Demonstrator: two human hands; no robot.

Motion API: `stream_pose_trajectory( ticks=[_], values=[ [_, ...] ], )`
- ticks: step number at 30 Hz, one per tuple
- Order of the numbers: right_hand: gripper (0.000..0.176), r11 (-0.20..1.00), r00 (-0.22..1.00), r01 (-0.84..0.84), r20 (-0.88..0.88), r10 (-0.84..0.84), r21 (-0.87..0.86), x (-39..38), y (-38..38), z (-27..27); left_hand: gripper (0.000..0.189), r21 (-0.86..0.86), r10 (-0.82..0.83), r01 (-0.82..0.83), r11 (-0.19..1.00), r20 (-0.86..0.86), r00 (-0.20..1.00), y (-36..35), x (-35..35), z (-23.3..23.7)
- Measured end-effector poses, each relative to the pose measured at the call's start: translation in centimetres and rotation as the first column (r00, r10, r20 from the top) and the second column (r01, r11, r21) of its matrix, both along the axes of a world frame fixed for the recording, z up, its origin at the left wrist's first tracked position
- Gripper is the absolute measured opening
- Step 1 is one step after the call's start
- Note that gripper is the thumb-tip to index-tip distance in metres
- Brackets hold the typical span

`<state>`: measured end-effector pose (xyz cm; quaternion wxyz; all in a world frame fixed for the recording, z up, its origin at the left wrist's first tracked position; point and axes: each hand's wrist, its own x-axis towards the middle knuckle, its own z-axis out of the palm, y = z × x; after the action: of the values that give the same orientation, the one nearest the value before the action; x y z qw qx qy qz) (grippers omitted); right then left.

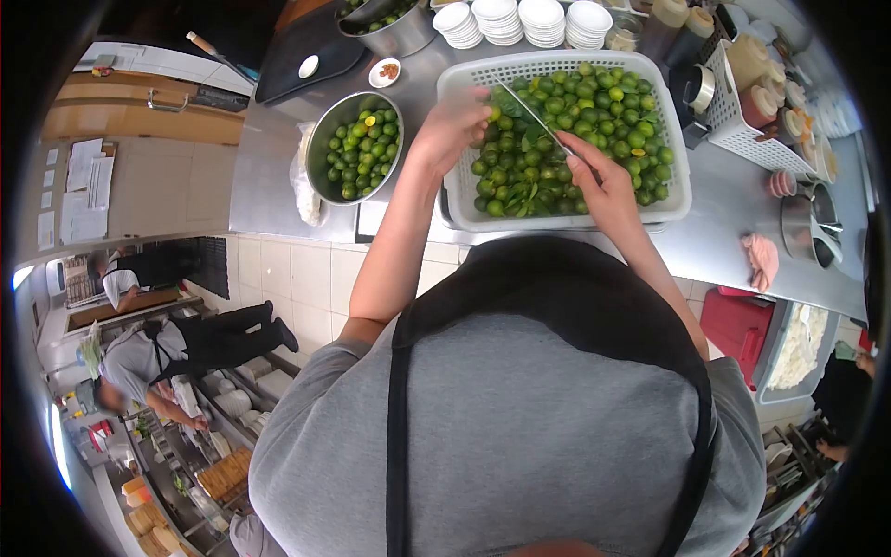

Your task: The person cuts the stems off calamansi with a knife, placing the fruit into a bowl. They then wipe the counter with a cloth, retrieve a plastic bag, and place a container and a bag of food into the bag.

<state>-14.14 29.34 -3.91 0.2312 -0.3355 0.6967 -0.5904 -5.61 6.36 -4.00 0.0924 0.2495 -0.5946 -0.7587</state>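
My right hand (603, 186) is closed round the handle of a knife (531, 114), whose thin blade slants up and left over the limes. My left hand (452, 130) is at the left rim of a white perforated basket (680, 176), its fingers curled and partly blurred. A yellowish-green lime (494, 112) shows at its fingertips. Many small green limes (594, 111), with some leaves among them, fill the basket. To the left of my left forearm stands a steel bowl (316, 148) of limes, one of them with a yellow patch.
Stacked white dishes (541, 22) and a small dish (384, 72) of reddish bits line the back. A clear plastic bag (306, 176) lies left of the bowl. At right are a bottle crate (742, 125), a pink cloth (760, 260) and steel pots. Another person (139, 357) works at left.
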Motion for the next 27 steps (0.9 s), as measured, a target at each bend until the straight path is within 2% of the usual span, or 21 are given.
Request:
stream_pose_trajectory(
  ticks=[1,2,3,5,7,9,14,17,21,27],
  values=[
    [0.029,1.000,1.000,-0.003,0.001,0.003,0.000,0.1,-0.1,0.0,0.031,0.168,0.054,-0.034,0.985,-0.117,0.992,0.2,0.2,0.7],
    [0.029,1.000,1.000,-0.014,-0.018,0.014,-0.005,0.2,-0.2,0.1,0.035,0.245,0.078,-0.040,0.969,-0.145,0.986,0.1,0.3,1.0],
    [0.029,1.000,0.999,-0.024,-0.038,0.024,-0.010,0.3,-0.3,0.1,0.035,0.247,0.079,-0.041,0.968,-0.145,0.986,0.1,0.5,1.1],
    [0.029,0.999,0.999,-0.045,-0.004,0.045,0.003,0.5,-0.4,0.6,0.034,0.384,0.110,-0.014,0.923,-0.230,0.967,0.0,0.7,1.2],
    [0.029,0.998,0.997,-0.064,0.031,0.064,0.014,0.6,-0.5,0.7,0.032,0.356,0.111,-0.019,0.934,-0.239,0.965,0.1,0.9,1.4],
    [0.029,0.998,0.999,-0.049,-0.023,0.048,-0.041,0.7,-0.6,0.6,0.031,0.327,0.112,-0.025,0.945,-0.248,0.962,0.3,1.0,1.6],
    [0.029,0.998,0.997,-0.063,-0.048,0.062,-0.017,0.9,-0.5,1.1,0.018,0.270,0.198,-0.110,0.957,-0.322,0.926,1.5,0.7,2.3],
    [0.029,0.998,0.995,-0.051,-0.084,0.049,-0.029,1.1,-0.6,0.9,0.013,0.229,0.183,-0.109,0.967,-0.332,0.925,1.7,0.5,2.3],
    [0.029,0.998,0.982,-0.010,-0.189,-0.002,-0.066,1.0,-0.8,0.8,0.011,0.207,0.189,-0.127,0.970,-0.311,0.931,2.8,0.1,2.5],
    [0.028,0.997,0.974,0.019,-0.223,-0.036,-0.077,1.0,-0.8,1.3,0.011,0.115,0.144,-0.117,0.986,-0.259,0.955,4.2,0.1,2.6]
  ],
)
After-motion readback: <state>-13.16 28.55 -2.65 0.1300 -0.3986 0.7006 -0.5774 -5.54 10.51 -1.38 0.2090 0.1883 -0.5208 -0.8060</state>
